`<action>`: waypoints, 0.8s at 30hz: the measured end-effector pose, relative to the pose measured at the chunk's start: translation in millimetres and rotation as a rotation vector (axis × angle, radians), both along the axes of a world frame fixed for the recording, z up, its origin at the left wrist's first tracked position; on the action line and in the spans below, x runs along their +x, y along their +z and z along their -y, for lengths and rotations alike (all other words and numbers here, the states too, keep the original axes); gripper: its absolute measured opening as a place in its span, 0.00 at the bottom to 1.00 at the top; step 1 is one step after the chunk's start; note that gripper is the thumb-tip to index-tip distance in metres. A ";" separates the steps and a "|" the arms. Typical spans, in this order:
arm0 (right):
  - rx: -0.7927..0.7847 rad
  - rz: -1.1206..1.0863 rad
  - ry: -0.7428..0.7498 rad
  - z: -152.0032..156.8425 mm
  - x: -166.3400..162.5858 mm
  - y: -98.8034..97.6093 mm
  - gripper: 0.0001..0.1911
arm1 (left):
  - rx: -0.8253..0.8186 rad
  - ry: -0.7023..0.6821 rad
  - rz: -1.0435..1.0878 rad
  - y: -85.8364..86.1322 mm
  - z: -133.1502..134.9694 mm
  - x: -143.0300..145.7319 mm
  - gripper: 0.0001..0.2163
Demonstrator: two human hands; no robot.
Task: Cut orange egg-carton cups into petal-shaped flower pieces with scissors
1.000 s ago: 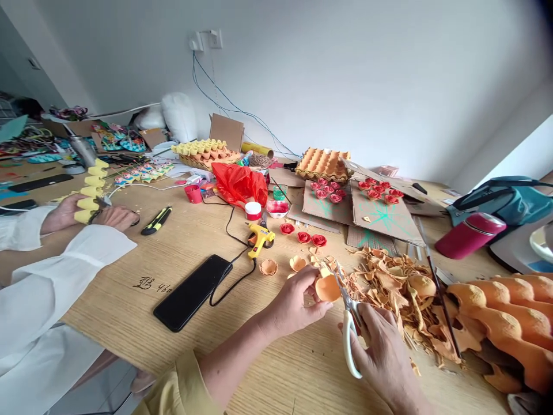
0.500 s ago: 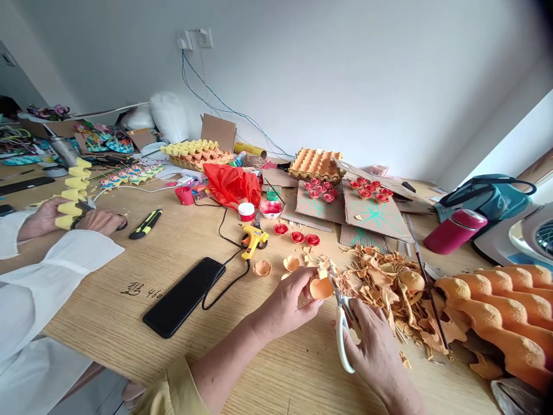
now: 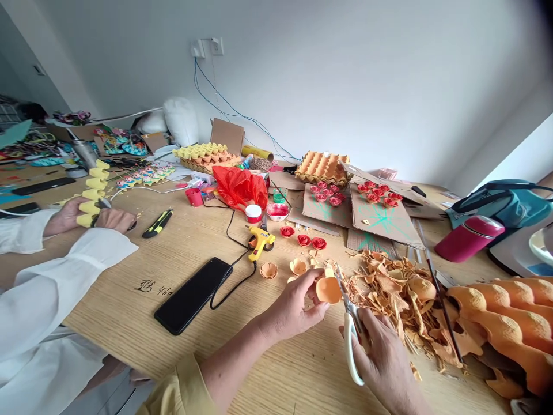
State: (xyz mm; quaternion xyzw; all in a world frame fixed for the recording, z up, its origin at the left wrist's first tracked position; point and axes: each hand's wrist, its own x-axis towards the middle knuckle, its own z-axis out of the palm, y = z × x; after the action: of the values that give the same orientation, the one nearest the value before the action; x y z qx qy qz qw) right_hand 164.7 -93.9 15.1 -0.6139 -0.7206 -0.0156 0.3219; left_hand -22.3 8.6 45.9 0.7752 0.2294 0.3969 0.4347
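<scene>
Between the thumb and fingers of my left hand (image 3: 298,308) is an orange egg-carton cup (image 3: 329,290) with a cut edge. My right hand (image 3: 382,357) grips white-handled scissors (image 3: 352,346), their blades beside the cup's right edge. Whether the blades touch the cup, I cannot tell. Just beyond lie cut petal-shaped cups, among them one orange cup (image 3: 268,270) and another (image 3: 298,266). Three red-painted paper roses (image 3: 303,240) sit farther back. A heap of orange carton scraps (image 3: 397,288) spreads to the right of the scissors.
An orange egg tray (image 3: 510,311) and a paintbrush (image 3: 443,305) lie at right, near a pink bottle (image 3: 469,237). A yellow glue gun (image 3: 260,242) and black phone (image 3: 193,295) occupy the middle. At left, a co-worker's hands (image 3: 113,220) hold a yellow carton strip (image 3: 95,187) by a utility knife (image 3: 158,223).
The view has swung slightly left, so everything appears shifted to the right. My left hand still holds the cup, its open face turned more toward me, and the scissors stay in my right hand.
</scene>
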 end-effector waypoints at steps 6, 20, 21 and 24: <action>0.005 -0.037 0.008 -1.6 -1.0 -2.7 0.15 | -0.131 -0.066 0.108 -2.9 0.6 3.1 0.23; -0.017 -0.055 -0.011 -3.1 0.1 -5.6 0.12 | -0.019 -0.015 0.070 -1.4 3.2 3.1 0.22; -0.023 -0.062 -0.011 -2.8 -0.1 -5.4 0.13 | -0.009 -0.015 0.066 -1.5 3.5 3.2 0.22; -0.042 -0.091 -0.031 -1.7 -1.5 -4.2 0.14 | -0.026 -0.023 0.067 -2.3 3.5 3.9 0.22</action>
State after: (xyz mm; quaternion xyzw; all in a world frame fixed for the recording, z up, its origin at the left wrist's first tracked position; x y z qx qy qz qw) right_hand 163.2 -92.2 10.9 -0.6316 -0.6958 0.0226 0.3412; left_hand -18.4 5.1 43.6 0.7583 0.2108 0.4146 0.4568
